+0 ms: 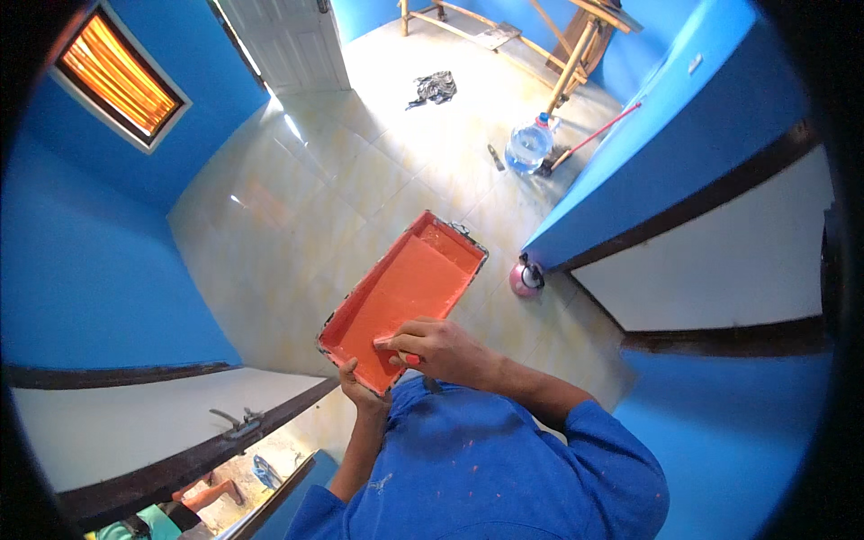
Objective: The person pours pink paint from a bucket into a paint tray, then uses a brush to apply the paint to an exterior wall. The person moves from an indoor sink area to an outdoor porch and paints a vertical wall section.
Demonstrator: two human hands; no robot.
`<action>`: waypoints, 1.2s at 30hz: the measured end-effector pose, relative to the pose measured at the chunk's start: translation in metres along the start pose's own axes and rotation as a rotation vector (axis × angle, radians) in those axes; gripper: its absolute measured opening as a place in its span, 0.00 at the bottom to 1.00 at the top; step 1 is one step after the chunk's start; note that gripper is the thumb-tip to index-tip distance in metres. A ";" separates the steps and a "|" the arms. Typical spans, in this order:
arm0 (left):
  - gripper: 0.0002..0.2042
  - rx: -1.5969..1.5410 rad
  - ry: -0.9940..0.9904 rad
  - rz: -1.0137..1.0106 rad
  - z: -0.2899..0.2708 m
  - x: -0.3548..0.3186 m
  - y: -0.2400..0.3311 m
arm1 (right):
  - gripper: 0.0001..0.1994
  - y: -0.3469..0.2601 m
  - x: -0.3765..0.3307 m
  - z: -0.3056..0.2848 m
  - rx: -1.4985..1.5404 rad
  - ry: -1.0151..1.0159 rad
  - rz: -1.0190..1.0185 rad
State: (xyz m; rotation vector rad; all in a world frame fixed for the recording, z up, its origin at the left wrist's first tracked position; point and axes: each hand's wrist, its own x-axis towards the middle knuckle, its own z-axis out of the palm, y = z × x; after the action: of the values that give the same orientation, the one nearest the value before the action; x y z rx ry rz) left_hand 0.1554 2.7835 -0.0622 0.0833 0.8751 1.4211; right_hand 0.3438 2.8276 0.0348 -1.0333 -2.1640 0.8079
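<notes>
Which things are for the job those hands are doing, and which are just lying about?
Seemingly for the job:
orange-coated tray, held by the left hand
red-ended tool, mostly hidden in the right hand

Probably just lying about, as no hand touches them:
crumpled dark plastic
clear bluish bottle
pink round container

No word, label, number or sign could be read in this view. The orange paint tray, the bluish water jug and the blue shirt showed no lettering clear enough for reading.
</notes>
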 end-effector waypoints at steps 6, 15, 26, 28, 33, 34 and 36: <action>0.33 -0.016 0.030 -0.021 0.066 0.093 -0.015 | 0.15 0.080 0.071 -0.059 -0.036 -0.059 0.049; 0.33 0.015 -0.018 -0.060 0.158 0.265 -0.027 | 0.17 0.204 0.194 -0.133 -0.022 -0.061 0.058; 0.32 0.083 -0.003 -0.103 0.284 0.441 -0.003 | 0.15 0.322 0.341 -0.207 -0.011 0.034 0.103; 0.31 0.092 0.004 -0.097 0.303 0.475 -0.003 | 0.16 0.347 0.365 -0.222 -0.011 0.038 0.111; 0.31 0.081 -0.087 -0.101 0.359 0.559 -0.003 | 0.17 0.417 0.429 -0.259 -0.006 0.038 0.090; 0.31 0.068 -0.089 -0.086 0.369 0.578 -0.006 | 0.17 0.433 0.442 -0.267 -0.012 0.050 0.057; 0.31 0.040 -0.092 -0.055 0.388 0.614 -0.014 | 0.17 0.466 0.469 -0.284 -0.022 0.073 -0.010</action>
State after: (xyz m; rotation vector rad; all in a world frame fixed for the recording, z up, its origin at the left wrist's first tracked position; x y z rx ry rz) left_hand 0.3271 3.4883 -0.0908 0.1523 0.8240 1.3388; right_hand 0.5192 3.5237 -0.0070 -1.0464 -2.1196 0.7319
